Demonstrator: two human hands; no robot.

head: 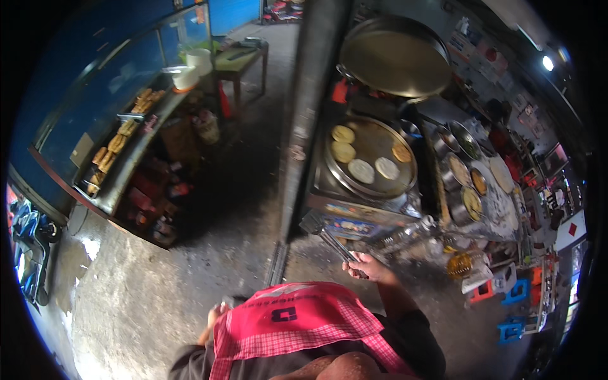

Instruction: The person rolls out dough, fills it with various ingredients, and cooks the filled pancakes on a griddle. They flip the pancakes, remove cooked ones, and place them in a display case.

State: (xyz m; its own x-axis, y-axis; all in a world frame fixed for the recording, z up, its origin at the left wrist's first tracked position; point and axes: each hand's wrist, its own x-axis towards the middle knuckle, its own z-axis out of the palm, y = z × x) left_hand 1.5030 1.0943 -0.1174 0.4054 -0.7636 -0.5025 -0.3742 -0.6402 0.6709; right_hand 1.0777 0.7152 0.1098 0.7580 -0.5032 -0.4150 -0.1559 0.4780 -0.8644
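My right hand [368, 267] grips a pair of metal tongs [336, 243], whose dark broad end points away to the upper left. Beyond the tongs is a large round griddle pan [375, 142]. Several round flatbreads lie in it: pale ones such as the flatbread [361, 171] near its front, and a browner flatbread [402, 153] at its right edge. Low at the left side of the red apron [294, 308], my left hand [217, 314] is partly hidden. A blurred greyish thing [234, 301] shows beside it; whether the hand holds it cannot be made out.
A wide round metal lid [396, 57] stands tilted behind the griddle. Right of it, metal bowls of food [470, 203] sit by a floury worktop [503, 213]. A metal post [304, 114] rises left of the stove. Farther left, a glass-sided counter [137, 156] holds fried dough sticks [117, 142].
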